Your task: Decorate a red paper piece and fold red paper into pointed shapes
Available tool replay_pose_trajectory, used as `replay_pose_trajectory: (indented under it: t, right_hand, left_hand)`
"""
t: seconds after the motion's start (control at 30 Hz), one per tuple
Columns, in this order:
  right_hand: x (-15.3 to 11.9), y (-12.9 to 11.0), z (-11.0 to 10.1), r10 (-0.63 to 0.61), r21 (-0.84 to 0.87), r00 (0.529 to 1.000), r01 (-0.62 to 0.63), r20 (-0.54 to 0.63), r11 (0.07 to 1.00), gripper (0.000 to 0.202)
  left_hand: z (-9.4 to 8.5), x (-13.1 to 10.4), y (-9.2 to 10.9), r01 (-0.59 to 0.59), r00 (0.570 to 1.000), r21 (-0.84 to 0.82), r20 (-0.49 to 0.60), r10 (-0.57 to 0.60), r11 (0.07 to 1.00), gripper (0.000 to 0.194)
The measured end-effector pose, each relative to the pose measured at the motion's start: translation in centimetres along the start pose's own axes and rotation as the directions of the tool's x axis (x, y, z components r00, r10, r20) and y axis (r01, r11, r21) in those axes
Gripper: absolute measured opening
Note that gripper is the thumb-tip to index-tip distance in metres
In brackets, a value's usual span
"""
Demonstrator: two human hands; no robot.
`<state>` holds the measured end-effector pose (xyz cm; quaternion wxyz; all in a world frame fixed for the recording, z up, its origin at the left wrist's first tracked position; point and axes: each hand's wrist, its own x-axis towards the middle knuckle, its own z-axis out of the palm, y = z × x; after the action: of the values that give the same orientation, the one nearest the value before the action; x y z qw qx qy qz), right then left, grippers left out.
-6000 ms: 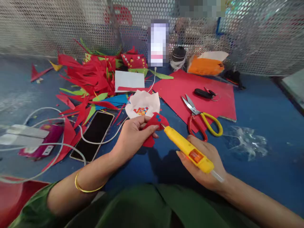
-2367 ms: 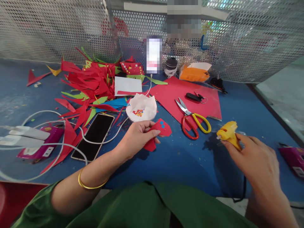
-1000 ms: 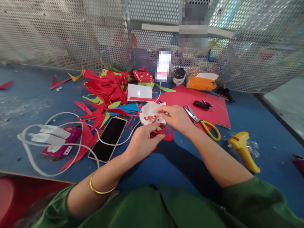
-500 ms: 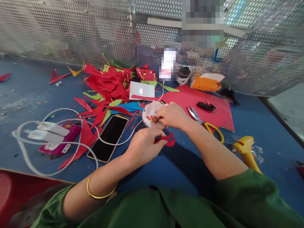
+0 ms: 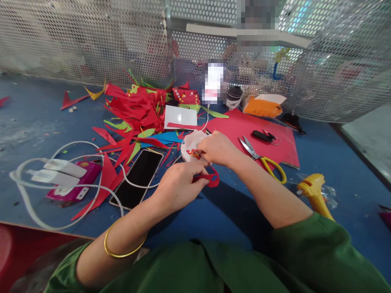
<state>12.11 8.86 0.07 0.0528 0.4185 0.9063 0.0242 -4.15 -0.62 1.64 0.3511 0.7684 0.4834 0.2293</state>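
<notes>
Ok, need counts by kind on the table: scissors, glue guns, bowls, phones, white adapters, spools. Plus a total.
Scissors: 1
Glue gun: 1
Bowl: 1
Phones: 2 (flat phone, upright phone)
White adapters: 2 (front adapter, rear adapter)
Spool: 1
Total: 8

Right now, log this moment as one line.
left hand: holding red paper piece | right hand: fingers at colored bits in white dish | glue gun: to the right | scissors: partly on red sheet
</notes>
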Motion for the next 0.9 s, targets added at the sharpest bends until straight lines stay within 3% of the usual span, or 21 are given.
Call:
replay_pose_trajectory:
  t: [0.7,0.9]
  right_hand:
    - [-0.44,-0.21,-0.55,-0.004,0.037,1.000,0.004,0.016,0.999,0.021]
    - [-0.88,0.25,-0.50,0.027,0.166,0.995,-0.011,-0.097,0.986,0.022]
  left_hand:
    - [-0.05,0.03,0.18,0.005,1.000,0.040,0.012,-0.005,0.999,0.018]
    - [-0.03,0.09,0.23,0.026,1.000,0.043,0.013,-0.026,0.999,0.017]
